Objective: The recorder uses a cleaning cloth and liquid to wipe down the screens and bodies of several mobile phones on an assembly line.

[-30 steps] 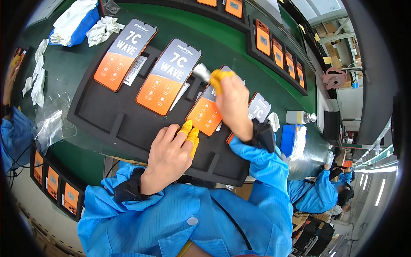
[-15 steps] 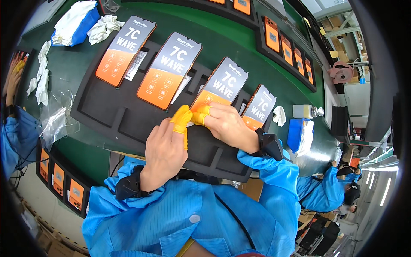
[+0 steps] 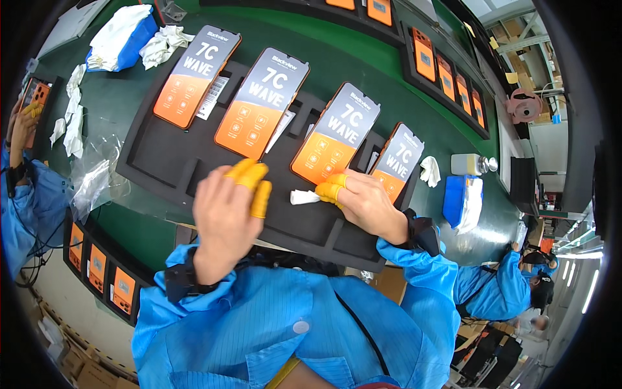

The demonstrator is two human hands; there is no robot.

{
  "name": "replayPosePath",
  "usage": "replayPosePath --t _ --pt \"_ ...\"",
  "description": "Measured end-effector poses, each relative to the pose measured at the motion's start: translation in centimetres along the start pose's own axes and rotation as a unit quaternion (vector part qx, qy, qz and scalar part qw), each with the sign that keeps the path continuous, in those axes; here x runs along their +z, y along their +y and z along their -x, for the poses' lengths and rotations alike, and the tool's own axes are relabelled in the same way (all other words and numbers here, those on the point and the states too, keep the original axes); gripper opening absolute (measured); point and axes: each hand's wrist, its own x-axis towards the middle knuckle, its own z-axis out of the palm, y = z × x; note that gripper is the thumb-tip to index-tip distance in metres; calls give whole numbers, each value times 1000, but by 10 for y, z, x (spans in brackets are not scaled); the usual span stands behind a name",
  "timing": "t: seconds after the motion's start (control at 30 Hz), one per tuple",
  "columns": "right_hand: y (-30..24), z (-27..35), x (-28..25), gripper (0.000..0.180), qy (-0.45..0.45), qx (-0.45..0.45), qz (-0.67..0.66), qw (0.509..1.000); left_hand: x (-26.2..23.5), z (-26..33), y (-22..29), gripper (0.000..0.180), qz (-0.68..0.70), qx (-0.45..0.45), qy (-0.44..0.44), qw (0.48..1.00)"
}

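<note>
- The right hand [image 3: 366, 206] over there pinches a small wad of white cloth [image 3: 304, 197] between fingertips in yellow covers [image 3: 331, 189]; one end is left poking out, probably for fine control.
- The left hand [image 3: 228, 211] looks loose, its thumb apart from the fingers, above the black tray [image 3: 155, 155]; I see nothing in it.
- The cloth is over the tray's near part, just nearer the person than the third phone [image 3: 337, 133] from the left; I can't tell whether it touches the tray.
- Four phones sit apart in a row along the tray's far side, likely spaced to avoid rubbing.
- The cloth's long axis runs almost crosswise, its free end pointing left.
- The phones' long axes slant, notched ends pointing away and rightward.
</note>
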Motion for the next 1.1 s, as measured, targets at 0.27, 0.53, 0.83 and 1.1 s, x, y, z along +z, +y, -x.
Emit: replayPosePath --t 0.27,0.53,0.83,1.1 --pt "33 54 -80 20 347 305 152 874 -18 17 -44 14 -22 69 36 997" --pt "115 159 -151 17 435 472 288 711 7 24 -2 33 -21 87 54 995" --pt "146 180 -142 18 278 463 368 757 -14 30 13 22 -35 46 -5 998" --pt "58 -29 -66 18 279 211 74 934 -1 30 19 29 -135 -29 -39 990"
